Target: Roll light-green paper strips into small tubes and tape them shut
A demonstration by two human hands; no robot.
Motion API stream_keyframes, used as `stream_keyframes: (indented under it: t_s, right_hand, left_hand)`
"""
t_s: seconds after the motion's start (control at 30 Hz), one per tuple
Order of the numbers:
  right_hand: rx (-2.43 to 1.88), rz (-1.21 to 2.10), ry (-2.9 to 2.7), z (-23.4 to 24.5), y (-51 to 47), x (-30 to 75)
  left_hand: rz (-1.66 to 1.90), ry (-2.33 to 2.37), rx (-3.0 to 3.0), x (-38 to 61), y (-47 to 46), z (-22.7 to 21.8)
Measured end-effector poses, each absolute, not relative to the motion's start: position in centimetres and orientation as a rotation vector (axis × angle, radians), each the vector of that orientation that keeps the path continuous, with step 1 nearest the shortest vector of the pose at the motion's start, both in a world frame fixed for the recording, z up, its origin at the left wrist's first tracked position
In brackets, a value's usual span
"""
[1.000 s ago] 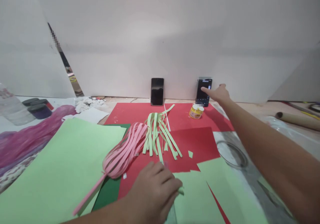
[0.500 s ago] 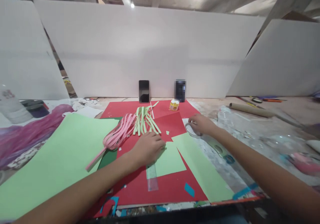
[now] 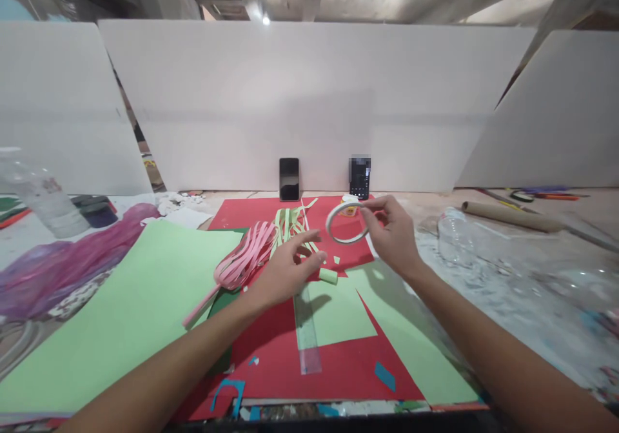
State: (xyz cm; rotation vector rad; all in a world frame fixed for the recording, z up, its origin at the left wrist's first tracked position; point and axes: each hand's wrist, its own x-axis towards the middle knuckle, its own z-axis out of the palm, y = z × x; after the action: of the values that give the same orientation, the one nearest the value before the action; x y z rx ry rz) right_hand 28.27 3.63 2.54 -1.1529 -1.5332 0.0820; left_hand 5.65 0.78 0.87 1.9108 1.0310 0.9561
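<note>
Head view, centre: our right hand pinches a tape ring; our left hand, loosely spread, adjoins a green roll.

Nothing legible anywhere. Too blurred to read: label on the plastic bottle. Pixelated: screen of the right phone. Dark: screen of the left phone. Too faint to make out: scale on the clear ruler.
</note>
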Motion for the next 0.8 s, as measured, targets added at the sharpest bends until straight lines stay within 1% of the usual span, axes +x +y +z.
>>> stream_keyframes:
  t_s: [0.1,0.33,0.57,0.8]
  right_hand:
    - [-1.050,0.178,-1.567,1.1,2.5,26.3]
    - [-1.002,0.373,-1.625,-0.2,2.2,26.9]
    - [-1.043,0.574,-1.716,-0.4,1.5,26.0]
    - [-0.990,0.971,-1.610,-0.4,1.6,25.6]
  left_hand:
    - [0.920,0.896,1.767,5.4,0.9,1.3]
    - [1.154,0.943,1.610,5.2,1.1,0.4]
    - [1.071,0.881,1.600,4.9,1.4,-0.3]
    - [1.092,0.930,1.666,4.8,1.0,-0.1]
